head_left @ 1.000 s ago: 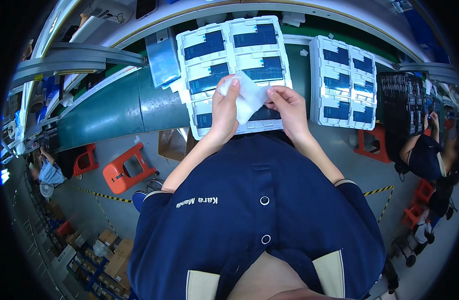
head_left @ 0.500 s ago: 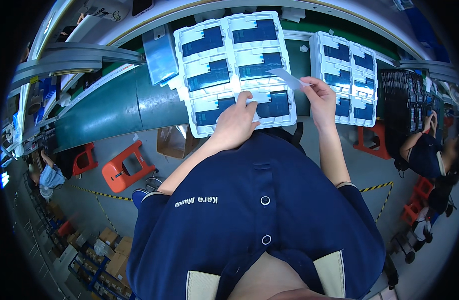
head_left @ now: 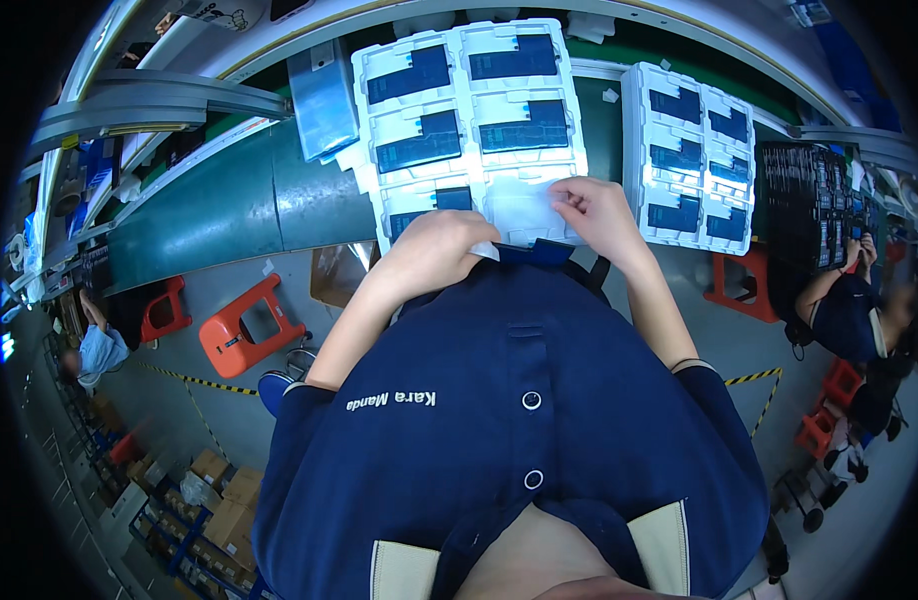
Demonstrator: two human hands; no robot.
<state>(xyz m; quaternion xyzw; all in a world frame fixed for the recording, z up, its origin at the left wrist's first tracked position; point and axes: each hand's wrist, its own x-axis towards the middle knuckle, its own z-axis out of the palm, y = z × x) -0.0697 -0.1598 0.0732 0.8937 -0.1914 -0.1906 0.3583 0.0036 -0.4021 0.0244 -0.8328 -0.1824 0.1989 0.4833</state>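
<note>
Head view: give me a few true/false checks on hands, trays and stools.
1. Both hands are at the near edge of the white tray. True: the left hand and right hand rest there, on a whitish sheet.
2. The right hand is raised clear of the tray. False: it lies on the sheet, fingers pinching its edge.
3. A second white tray sits to the right. True.
4. The tray pockets all hold red parts. False: the parts look dark blue.
5. An orange stool stands on the floor to the left. True.
</note>
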